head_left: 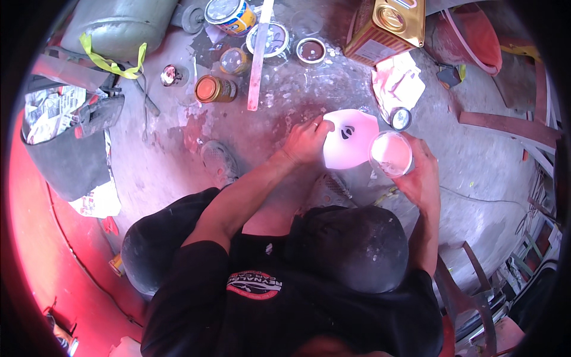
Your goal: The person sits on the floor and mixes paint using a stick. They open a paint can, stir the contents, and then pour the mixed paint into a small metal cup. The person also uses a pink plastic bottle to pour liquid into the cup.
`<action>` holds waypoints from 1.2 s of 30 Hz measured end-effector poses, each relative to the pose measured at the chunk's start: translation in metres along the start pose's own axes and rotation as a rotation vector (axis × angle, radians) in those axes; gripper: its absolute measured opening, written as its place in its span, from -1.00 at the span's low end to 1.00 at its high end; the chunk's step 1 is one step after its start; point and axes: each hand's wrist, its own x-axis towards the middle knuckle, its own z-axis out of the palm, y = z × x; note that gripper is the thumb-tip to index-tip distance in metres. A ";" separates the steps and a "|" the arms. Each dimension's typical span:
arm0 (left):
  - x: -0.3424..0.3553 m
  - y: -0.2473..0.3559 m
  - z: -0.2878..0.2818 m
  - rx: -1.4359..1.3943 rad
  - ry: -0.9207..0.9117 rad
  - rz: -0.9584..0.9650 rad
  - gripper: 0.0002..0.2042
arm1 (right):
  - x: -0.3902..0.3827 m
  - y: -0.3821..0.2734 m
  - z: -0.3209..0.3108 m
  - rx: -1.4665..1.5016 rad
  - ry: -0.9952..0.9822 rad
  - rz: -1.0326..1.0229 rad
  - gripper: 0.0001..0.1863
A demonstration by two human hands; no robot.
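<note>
My left hand (306, 141) pinches the left edge of a pale, fan-shaped paper paint strainer (357, 146) with a dark print on it. Its lower part is narrower than its top. Close by on the right, my right hand (421, 172) is wrapped round a clear plastic cup (391, 153). The cup's round mouth faces up, and something whitish or pinkish shows inside. The strainer's right edge comes right up to the cup's rim; I cannot tell whether they touch. Most fingers of my right hand are hidden behind the cup.
Ahead stand a brown open can (215, 89), an open tin (311, 50) and a paint can (231, 16). A long flat stick (260, 59) lies across another can. Farther right are a gold square tin (386, 30), a small round tin (401, 119) and a red bucket (470, 41).
</note>
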 end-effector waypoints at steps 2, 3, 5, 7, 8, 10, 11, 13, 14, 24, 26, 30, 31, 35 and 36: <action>-0.001 -0.001 0.000 0.007 -0.003 0.000 -0.77 | 0.000 -0.004 0.002 -0.031 0.002 -0.004 -0.37; -0.001 -0.003 0.001 0.008 -0.014 -0.007 -0.77 | 0.001 -0.005 0.002 -0.052 0.000 -0.009 -0.37; -0.004 -0.005 0.004 0.014 -0.032 -0.018 -0.78 | 0.002 -0.007 0.003 -0.093 -0.005 -0.018 -0.39; -0.004 -0.006 0.004 0.020 -0.047 -0.023 -0.79 | 0.003 -0.006 0.004 -0.121 -0.004 -0.031 -0.38; -0.004 -0.006 0.004 0.018 -0.052 -0.020 -0.79 | 0.003 -0.006 0.005 -0.135 -0.004 -0.037 -0.38; -0.004 -0.007 0.003 0.021 -0.058 -0.016 -0.79 | 0.004 -0.006 0.005 -0.154 -0.004 -0.048 -0.37; -0.005 -0.007 0.003 0.026 -0.050 -0.013 -0.79 | 0.005 -0.007 0.005 -0.163 -0.004 -0.054 -0.37; -0.005 -0.006 0.003 0.032 -0.035 -0.003 -0.80 | 0.006 -0.009 0.005 -0.185 0.002 -0.065 -0.36; -0.005 -0.006 0.003 0.022 -0.032 -0.004 -0.79 | 0.006 -0.009 0.005 -0.196 0.006 -0.071 -0.36; -0.004 -0.003 0.001 -0.001 -0.007 0.012 -0.73 | 0.009 -0.008 0.006 -0.250 -0.012 -0.081 -0.35; -0.004 -0.004 0.002 -0.003 -0.007 0.013 -0.73 | 0.010 -0.007 0.005 -0.248 -0.014 -0.086 -0.35; -0.004 -0.003 0.001 -0.006 -0.019 -0.004 -0.74 | 0.011 -0.008 0.004 -0.248 -0.016 -0.081 -0.35; -0.004 -0.003 0.001 -0.009 -0.022 -0.007 -0.74 | 0.011 -0.007 0.004 -0.253 -0.013 -0.079 -0.35; -0.005 -0.004 0.002 -0.006 -0.034 -0.018 -0.75 | 0.011 -0.006 0.004 -0.265 -0.018 -0.075 -0.36; -0.005 -0.004 0.001 -0.012 -0.031 -0.013 -0.74 | 0.011 -0.005 0.004 -0.272 -0.016 -0.076 -0.36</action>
